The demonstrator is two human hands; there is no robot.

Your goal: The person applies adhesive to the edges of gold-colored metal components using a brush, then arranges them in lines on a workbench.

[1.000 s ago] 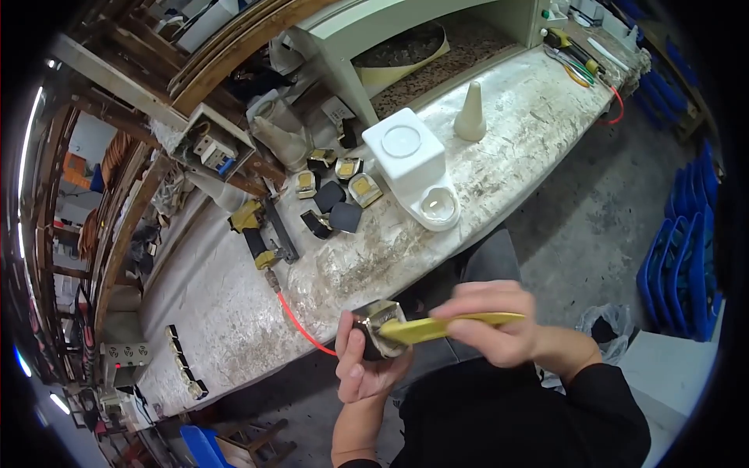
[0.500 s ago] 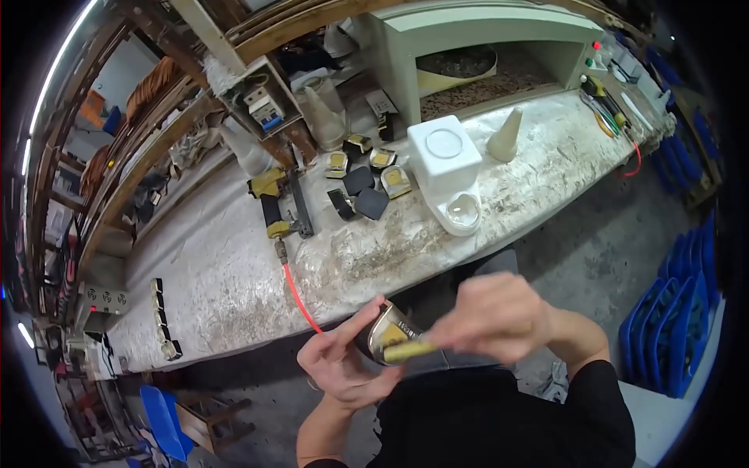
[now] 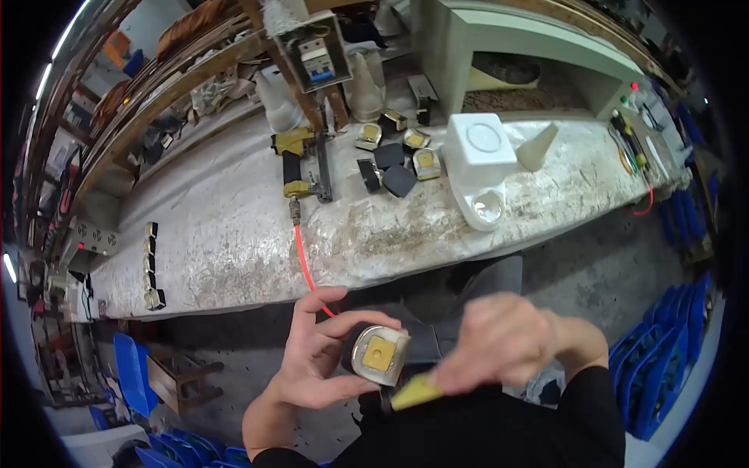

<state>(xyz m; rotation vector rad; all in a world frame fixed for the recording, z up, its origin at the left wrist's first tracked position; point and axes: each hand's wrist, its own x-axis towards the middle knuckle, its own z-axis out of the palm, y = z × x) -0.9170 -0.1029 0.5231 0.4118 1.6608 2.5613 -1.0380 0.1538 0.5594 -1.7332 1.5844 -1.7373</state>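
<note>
My left hand (image 3: 328, 355) holds what looks like a shoe heel (image 3: 378, 355), black-sided with a shiny gold rim and a yellow square patch facing me. Thumb and fingers pinch it by its edges. My right hand (image 3: 503, 343), smeared by motion, is closed around a yellow strip-like tool (image 3: 417, 391); its exact kind is blurred. The tool's end points down-left, just below the heel and apart from it. On the bench, similar gold-and-black heels (image 3: 427, 164) lie in a cluster, with black flat pieces (image 3: 399, 180) among them.
A nail gun (image 3: 300, 168) with a red hose (image 3: 303, 261) lies on the bench (image 3: 226, 257). Right of the heels stand a white dispenser (image 3: 480, 152) and a beige cone (image 3: 538, 148). A grey oven-like box (image 3: 452, 70) is behind. More small heels (image 3: 150, 265) line the left.
The yellow tool has come off the heel and dropped lower. My left hand has turned the heel so its patched face shows. The view has shifted.
</note>
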